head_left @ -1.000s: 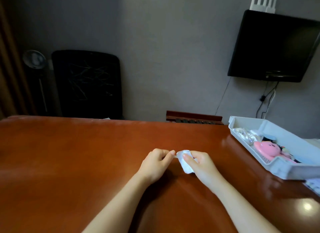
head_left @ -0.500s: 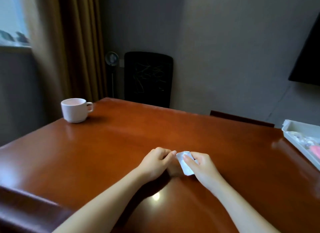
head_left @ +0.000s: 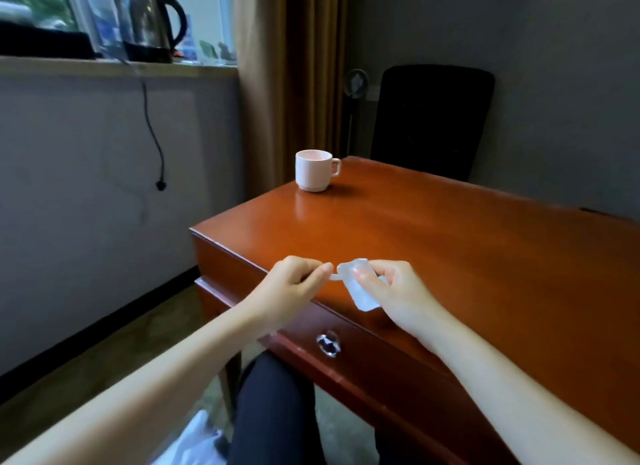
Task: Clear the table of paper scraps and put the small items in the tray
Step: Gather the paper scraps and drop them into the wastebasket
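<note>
A small white paper scrap [head_left: 358,291] is held above the near left corner of the brown wooden table [head_left: 450,243]. My right hand [head_left: 391,286] grips its bulk with curled fingers. My left hand [head_left: 294,284] pinches a thin end of the same scrap between thumb and fingers. The tray is out of view.
A pink-white mug [head_left: 314,169] stands at the table's far left corner. A drawer with a metal pull [head_left: 328,343] sits below the table edge. A white plastic bag [head_left: 194,440] lies on the floor by my legs. A kettle [head_left: 149,21] stands on the windowsill, a black chair [head_left: 429,121] behind the table.
My view has swung left: the tray has left the frame and the mug, windowsill and floor bag have come in. Both hands still hold the scrap, now over the table's near left corner.
</note>
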`<act>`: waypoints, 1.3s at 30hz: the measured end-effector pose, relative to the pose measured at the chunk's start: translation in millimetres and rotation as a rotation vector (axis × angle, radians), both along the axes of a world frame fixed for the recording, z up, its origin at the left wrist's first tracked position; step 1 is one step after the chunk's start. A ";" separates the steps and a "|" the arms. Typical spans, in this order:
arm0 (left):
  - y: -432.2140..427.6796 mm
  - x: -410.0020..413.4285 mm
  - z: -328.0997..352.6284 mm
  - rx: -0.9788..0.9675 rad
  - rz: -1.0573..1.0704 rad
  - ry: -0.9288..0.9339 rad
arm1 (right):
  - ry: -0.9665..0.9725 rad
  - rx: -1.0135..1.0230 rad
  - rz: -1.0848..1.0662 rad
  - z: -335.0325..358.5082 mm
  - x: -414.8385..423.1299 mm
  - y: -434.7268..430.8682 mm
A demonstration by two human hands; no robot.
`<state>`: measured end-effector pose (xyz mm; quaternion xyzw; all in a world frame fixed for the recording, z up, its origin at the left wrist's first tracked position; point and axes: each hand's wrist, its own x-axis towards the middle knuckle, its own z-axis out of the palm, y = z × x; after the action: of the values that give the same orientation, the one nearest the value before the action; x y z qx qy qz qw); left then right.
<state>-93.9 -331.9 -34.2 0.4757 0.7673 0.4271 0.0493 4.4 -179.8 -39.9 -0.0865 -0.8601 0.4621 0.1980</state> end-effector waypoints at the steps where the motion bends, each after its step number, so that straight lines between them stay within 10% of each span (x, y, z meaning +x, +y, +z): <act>1: -15.6 -6.6 -2.3 0.003 0.036 -0.013 | -0.007 0.018 0.038 -0.3 -11.2 -13.9; 11: -156.0 -43.4 -68.9 0.056 0.383 -0.268 | -0.166 0.496 0.353 -22.2 -93.9 -141.2; 39: -336.2 -101.9 -341.5 -0.119 1.117 -0.928 | -0.934 0.198 0.661 -314.5 -226.2 -373.3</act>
<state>-195.8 -668.0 -375.6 -0.2204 0.8177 0.5039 0.1700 -221.9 -553.1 -354.3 0.0109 -0.8766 0.3297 -0.3504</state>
